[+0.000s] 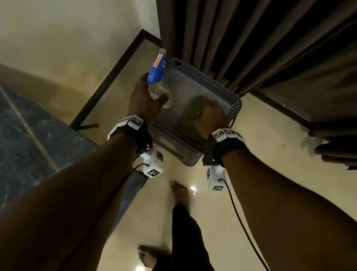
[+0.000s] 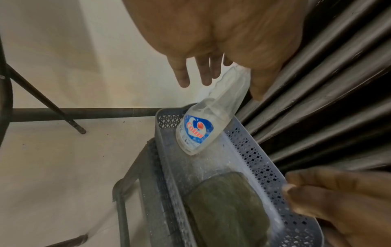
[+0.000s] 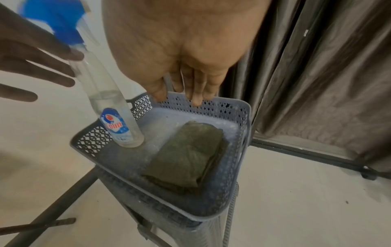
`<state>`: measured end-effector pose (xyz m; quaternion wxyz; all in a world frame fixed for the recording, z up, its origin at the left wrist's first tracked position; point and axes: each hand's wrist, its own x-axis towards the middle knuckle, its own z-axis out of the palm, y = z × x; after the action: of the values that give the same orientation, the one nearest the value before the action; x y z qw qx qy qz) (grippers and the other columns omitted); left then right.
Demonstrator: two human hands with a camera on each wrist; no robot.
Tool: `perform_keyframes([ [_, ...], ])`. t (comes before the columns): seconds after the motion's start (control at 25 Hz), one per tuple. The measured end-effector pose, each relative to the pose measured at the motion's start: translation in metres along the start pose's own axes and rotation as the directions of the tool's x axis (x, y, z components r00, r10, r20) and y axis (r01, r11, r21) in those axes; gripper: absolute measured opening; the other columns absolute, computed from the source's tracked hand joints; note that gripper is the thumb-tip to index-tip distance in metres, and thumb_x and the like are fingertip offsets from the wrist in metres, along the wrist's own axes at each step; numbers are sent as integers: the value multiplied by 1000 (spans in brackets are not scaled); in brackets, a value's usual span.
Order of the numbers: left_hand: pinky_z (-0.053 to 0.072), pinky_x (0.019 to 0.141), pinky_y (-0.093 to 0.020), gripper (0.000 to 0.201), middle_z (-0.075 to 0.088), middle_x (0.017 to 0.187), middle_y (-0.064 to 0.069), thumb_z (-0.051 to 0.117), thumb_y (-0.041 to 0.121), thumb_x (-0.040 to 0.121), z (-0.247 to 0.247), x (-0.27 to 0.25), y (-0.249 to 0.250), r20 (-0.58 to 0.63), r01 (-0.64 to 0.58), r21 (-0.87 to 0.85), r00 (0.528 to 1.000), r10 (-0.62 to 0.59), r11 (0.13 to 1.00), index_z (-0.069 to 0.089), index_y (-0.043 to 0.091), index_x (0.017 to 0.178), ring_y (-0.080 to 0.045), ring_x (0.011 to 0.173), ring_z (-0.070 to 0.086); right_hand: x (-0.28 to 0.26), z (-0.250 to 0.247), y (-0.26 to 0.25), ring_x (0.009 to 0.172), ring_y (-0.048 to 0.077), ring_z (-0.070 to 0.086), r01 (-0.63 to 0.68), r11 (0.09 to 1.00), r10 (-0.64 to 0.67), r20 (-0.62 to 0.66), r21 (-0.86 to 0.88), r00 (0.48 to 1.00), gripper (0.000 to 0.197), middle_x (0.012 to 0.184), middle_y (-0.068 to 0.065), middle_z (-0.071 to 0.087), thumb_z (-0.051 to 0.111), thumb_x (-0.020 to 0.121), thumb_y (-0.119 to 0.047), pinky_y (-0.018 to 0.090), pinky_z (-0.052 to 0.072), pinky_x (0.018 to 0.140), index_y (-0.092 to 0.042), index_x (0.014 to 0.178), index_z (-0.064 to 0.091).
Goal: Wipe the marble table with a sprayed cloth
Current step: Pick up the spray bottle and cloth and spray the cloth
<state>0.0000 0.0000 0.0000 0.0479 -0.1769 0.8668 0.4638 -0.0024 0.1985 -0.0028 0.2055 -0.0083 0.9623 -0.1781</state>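
Two hands loose-fingered, clear spray bottle (image 3: 114, 117) standing in perforated plastic basket (image 3: 243, 133), folded green cloth (image 3: 186, 155).

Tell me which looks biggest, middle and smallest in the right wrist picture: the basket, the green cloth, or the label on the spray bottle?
1. The basket looks biggest.
2. The folded green cloth lying inside it comes next.
3. The label on the spray bottle looks smallest.

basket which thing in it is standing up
The spray bottle: it stands on its base at one end of the basket, blue head up. The green cloth lies folded flat beside it.
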Motion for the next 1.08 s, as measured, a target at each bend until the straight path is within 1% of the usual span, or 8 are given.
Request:
perform_keyframes([
  [0.2,53,103,-43,72,63,134,-3,75,43,89,23,24,-18,-99,-64,-54,993,58,996,44,13,147,-17,116,63,34,27,32,128,39,47,-148,989,142,144,27,979,42,141,21,46,58,95,-15,45,40,109,2,133,52],
  [0.36,52,97,-25,77,63,134,0,70,46,95,28,42,-17,-216,-108,-75,972,89,991,36,13,155,1,103,62,59,43,46,135,39,39,-227,972,213,181,61,960,61,150,22,35,57,98,-17,43,35,113,3,149,30],
  [0.48,43,79,0,66,63,111,9,66,44,99,35,45,-21,-240,-124,-55,965,107,991,43,8,149,22,85,56,71,62,54,138,39,37,-291,952,272,181,92,945,85,157,19,25,63,95,-25,43,37,111,-3,157,9],
  [0.6,43,70,1,62,63,96,12,61,46,100,42,46,-28,-225,-113,-77,970,93,991,51,1,141,18,79,60,78,78,58,142,41,27,-304,952,293,198,27,935,95,159,19,16,68,91,-29,45,35,112,-3,157,5],
  [0.68,45,70,-1,65,67,101,8,58,53,99,44,47,-33,-225,-128,-87,969,106,988,52,2,140,10,81,64,83,82,58,144,41,24,-329,944,319,191,22,928,94,158,20,18,72,89,-29,46,33,113,-3,156,12],
  [0.88,49,74,-4,73,71,113,-4,53,60,96,44,48,-38,-200,-174,-85,968,154,981,50,2,141,-7,89,69,94,85,54,124,35,51,-514,839,456,284,179,843,68,138,13,49,74,87,-24,41,46,100,-10,144,41],
  [1.0,46,74,-3,75,71,113,-8,52,62,95,44,49,-38,-197,-176,-84,968,156,981,51,1,139,-8,88,67,91,85,55,99,32,57,-518,773,448,263,367,855,45,121,12,59,70,87,-18,36,49,80,-11,129,57],
  [1.08,48,75,-6,76,71,114,-7,52,63,95,44,49,-37,-193,-162,-87,971,143,983,51,2,140,-9,90,68,88,85,55,94,32,59,-508,730,439,256,458,861,39,116,12,62,70,84,-16,36,51,78,-9,122,62],
])
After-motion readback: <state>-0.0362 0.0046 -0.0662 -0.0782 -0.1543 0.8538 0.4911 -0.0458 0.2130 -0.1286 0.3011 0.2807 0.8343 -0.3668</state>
